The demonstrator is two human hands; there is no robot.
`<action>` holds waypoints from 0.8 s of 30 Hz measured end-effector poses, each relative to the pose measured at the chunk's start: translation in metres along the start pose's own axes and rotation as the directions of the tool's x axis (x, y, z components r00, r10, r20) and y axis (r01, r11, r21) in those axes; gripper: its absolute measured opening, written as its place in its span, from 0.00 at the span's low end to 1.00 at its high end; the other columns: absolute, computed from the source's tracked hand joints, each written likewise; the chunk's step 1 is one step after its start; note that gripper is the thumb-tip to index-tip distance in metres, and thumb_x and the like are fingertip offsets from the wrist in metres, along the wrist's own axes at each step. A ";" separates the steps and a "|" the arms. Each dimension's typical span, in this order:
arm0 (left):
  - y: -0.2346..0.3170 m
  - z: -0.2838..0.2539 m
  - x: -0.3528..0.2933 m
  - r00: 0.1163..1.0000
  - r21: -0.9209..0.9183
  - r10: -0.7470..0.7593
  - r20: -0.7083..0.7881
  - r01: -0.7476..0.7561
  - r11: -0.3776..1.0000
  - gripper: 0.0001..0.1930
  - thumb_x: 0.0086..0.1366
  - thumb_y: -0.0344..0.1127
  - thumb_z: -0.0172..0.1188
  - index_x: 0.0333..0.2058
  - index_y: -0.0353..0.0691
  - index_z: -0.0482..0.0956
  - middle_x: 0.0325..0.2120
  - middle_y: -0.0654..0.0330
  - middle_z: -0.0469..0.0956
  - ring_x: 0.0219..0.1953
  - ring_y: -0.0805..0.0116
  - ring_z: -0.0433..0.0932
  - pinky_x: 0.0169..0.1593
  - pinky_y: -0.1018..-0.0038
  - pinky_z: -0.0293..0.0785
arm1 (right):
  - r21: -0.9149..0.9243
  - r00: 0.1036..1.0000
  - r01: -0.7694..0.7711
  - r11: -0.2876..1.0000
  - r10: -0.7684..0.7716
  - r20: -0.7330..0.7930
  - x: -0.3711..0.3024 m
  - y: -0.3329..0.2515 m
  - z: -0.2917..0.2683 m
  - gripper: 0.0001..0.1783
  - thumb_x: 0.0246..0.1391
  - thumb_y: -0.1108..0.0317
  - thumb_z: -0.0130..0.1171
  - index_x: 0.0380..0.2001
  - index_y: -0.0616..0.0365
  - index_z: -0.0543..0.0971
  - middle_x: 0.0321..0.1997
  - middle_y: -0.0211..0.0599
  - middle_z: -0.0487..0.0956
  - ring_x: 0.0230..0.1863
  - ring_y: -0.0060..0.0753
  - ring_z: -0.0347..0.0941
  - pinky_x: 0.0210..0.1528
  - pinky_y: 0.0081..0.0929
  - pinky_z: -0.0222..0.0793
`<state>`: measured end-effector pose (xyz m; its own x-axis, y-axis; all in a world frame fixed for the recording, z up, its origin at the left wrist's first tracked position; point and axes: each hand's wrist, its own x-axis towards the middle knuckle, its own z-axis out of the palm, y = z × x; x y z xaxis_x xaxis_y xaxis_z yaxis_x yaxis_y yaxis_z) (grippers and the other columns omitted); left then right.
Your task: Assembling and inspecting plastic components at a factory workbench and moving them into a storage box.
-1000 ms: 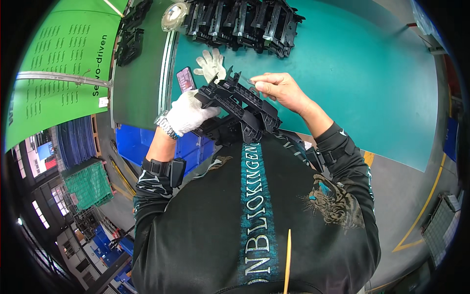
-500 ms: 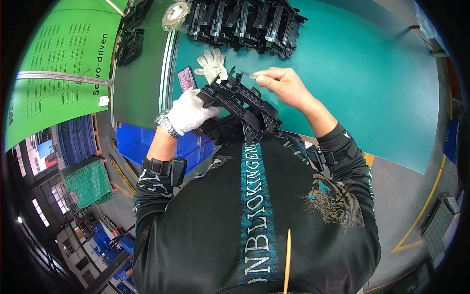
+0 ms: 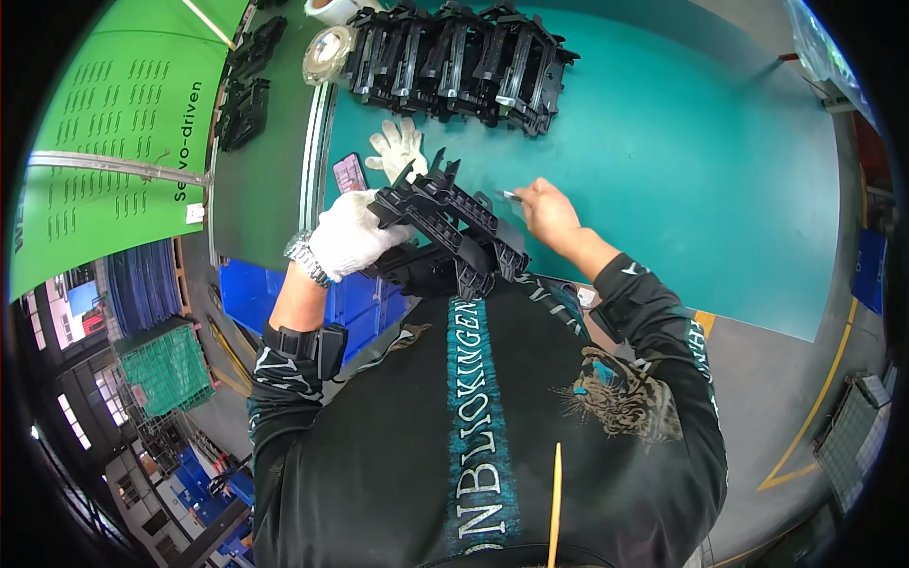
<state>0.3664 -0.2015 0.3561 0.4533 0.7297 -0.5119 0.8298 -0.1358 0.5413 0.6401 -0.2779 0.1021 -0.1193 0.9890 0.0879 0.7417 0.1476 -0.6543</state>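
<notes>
My left hand (image 3: 348,233), in a white glove, grips a long black plastic frame part (image 3: 453,223) by its left end and holds it level above the near edge of the teal table (image 3: 682,161). My bare right hand (image 3: 543,210) is at the part's far right side, with its fingers pinched on a small thin metal piece (image 3: 507,195). A loose white glove (image 3: 398,147) lies flat on the table just beyond the part, next to a phone (image 3: 349,172).
A row of several matching black frame parts (image 3: 454,59) lies across the far side of the table. More black parts (image 3: 248,85) and a tape roll (image 3: 328,53) sit at the left. Blue crates (image 3: 256,284) stand below the table's edge.
My right hand has slid from above the part down to its right side, still pinching the small piece. The left hand and the black part have stayed about where they were.
</notes>
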 end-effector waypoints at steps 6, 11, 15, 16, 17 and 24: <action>0.048 -0.002 0.053 0.930 0.434 0.360 -0.073 -0.296 0.851 0.18 0.59 0.47 0.61 0.43 0.41 0.82 0.31 0.46 0.81 0.36 0.50 0.81 0.43 0.62 0.76 | -0.054 0.980 -0.064 0.997 0.052 -0.192 -0.011 0.005 -0.014 0.19 0.52 0.75 0.56 0.48 0.57 0.83 0.42 0.40 0.82 0.45 0.42 0.76 0.47 0.41 0.72; 0.131 -0.002 0.126 0.962 0.138 0.260 -0.078 -0.248 0.959 0.22 0.56 0.48 0.60 0.44 0.41 0.81 0.36 0.44 0.82 0.41 0.46 0.81 0.47 0.59 0.76 | 0.954 0.652 0.098 0.284 0.706 -0.277 -0.024 0.001 -0.074 0.25 0.62 0.66 0.58 0.61 0.63 0.72 0.59 0.36 0.75 0.59 0.30 0.69 0.61 0.32 0.65; 0.167 0.020 0.202 0.966 0.213 0.233 -0.113 -0.206 0.955 0.30 0.51 0.54 0.64 0.42 0.31 0.81 0.37 0.43 0.82 0.44 0.49 0.82 0.49 0.62 0.76 | 0.737 0.606 0.115 0.666 0.540 -0.584 0.000 0.009 -0.112 0.33 0.65 0.65 0.57 0.68 0.66 0.61 0.64 0.41 0.71 0.60 0.30 0.69 0.63 0.29 0.65; 0.170 0.028 0.219 0.963 0.214 0.244 -0.116 -0.215 0.953 0.30 0.51 0.54 0.64 0.42 0.31 0.81 0.37 0.43 0.82 0.44 0.49 0.82 0.49 0.62 0.76 | 0.730 0.601 0.120 0.672 0.536 -0.592 0.009 0.018 -0.116 0.33 0.65 0.65 0.57 0.68 0.66 0.61 0.64 0.41 0.71 0.60 0.30 0.69 0.63 0.29 0.65; 0.172 0.036 0.235 0.970 0.190 0.220 -0.106 -0.198 0.962 0.31 0.51 0.55 0.65 0.43 0.31 0.81 0.39 0.43 0.82 0.45 0.50 0.81 0.50 0.63 0.76 | 0.749 0.639 0.113 0.653 0.530 -0.558 0.021 0.030 -0.119 0.35 0.65 0.65 0.57 0.69 0.66 0.58 0.64 0.41 0.70 0.61 0.30 0.69 0.63 0.29 0.64; 0.173 0.078 0.267 0.941 -0.166 0.109 -0.321 -0.169 0.972 0.38 0.53 0.55 0.66 0.55 0.30 0.75 0.51 0.44 0.79 0.54 0.53 0.78 0.58 0.66 0.72 | 0.874 0.669 -0.053 0.484 0.667 -0.329 0.094 0.126 -0.095 0.39 0.65 0.61 0.59 0.71 0.64 0.56 0.67 0.44 0.69 0.64 0.32 0.67 0.65 0.27 0.61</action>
<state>0.6561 -0.0829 0.2607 0.4127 0.8866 -0.2086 0.6755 -0.1443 0.7231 0.7853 -0.1654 0.0990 0.6317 0.7642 -0.1307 -0.2115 0.0077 -0.9773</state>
